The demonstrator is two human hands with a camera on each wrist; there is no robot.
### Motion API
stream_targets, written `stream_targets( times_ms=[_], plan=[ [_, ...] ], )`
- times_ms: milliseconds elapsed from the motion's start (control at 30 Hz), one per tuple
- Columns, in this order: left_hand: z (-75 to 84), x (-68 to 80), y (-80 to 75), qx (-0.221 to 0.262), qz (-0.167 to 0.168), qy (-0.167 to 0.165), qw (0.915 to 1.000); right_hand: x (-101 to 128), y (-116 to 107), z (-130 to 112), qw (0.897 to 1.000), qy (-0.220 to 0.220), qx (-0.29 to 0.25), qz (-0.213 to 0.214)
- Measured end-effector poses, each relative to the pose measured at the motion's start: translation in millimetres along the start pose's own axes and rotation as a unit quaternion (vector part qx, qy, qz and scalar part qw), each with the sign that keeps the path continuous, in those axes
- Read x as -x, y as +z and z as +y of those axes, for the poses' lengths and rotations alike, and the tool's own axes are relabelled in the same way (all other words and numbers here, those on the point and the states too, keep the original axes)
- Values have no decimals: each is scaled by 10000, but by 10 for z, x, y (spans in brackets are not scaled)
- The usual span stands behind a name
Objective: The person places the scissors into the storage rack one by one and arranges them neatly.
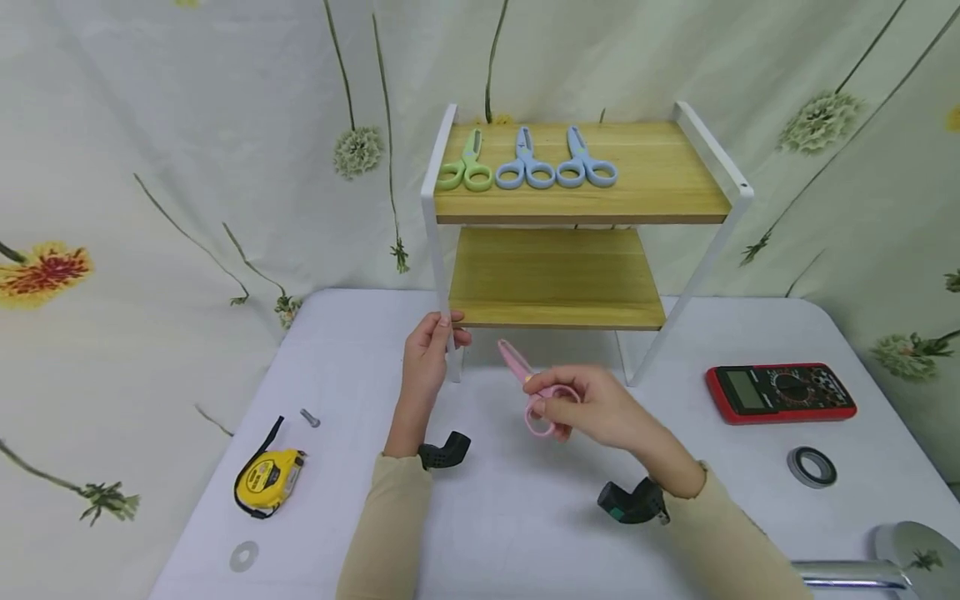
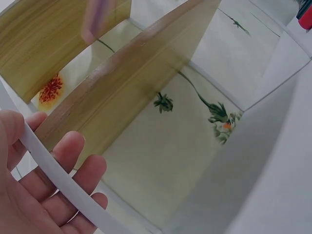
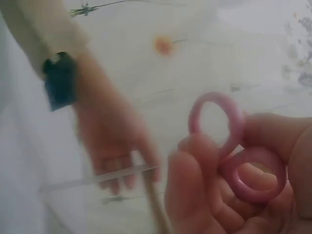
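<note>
My right hand (image 1: 592, 406) holds pink scissors (image 1: 514, 360) by the handle loops, blades angled up and left, in front of the shelf's lower board. Both loops (image 3: 216, 97) show between thumb and fingers in the right wrist view. With thumb and fingers around it, my left hand (image 1: 429, 354) grips the white left leg (image 2: 58, 178) of a two-tier shelf (image 1: 555, 275), beside the lower wooden board's front corner. On the top board lie green scissors (image 1: 470, 158), blue scissors (image 1: 525, 158) and a second blue pair (image 1: 581, 158), in a row from the left.
Left on the white table (image 1: 495, 525) are a yellow tape measure (image 1: 268, 479), a bolt (image 1: 310, 418) and a flat washer (image 1: 243, 556). To the right lie a red multimeter (image 1: 780, 392), a roll of black tape (image 1: 812, 467) and a metal tube (image 1: 851, 573). Floral cloth hangs behind.
</note>
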State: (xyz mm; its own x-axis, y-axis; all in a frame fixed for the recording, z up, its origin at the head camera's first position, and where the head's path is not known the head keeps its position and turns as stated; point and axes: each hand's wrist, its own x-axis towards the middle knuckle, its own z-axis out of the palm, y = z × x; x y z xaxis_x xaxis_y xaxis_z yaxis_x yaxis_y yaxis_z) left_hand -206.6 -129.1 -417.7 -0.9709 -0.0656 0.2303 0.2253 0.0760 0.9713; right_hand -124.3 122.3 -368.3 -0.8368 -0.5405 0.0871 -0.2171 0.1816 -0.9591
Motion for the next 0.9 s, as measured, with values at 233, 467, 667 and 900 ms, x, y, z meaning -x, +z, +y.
stream_targets(
  times_ms=[233, 467, 667, 900],
  plan=[
    [14, 3, -33, -84, 63, -21, 9999, 63, -530, -926, 9935, -943, 422, 470],
    [9, 8, -48, -82, 78, 8, 9999, -234, -1020, -1494, 9750, -844, 962, 1818],
    [4, 11, -27, -5, 75, 62, 10000, -574, -1351, -1615, 9238, 87, 2760, 2653],
    [-25, -2, 3, 59, 15, 23, 10000, -805, -1549, -1573, 8512, 834, 4496, 2576]
  ],
)
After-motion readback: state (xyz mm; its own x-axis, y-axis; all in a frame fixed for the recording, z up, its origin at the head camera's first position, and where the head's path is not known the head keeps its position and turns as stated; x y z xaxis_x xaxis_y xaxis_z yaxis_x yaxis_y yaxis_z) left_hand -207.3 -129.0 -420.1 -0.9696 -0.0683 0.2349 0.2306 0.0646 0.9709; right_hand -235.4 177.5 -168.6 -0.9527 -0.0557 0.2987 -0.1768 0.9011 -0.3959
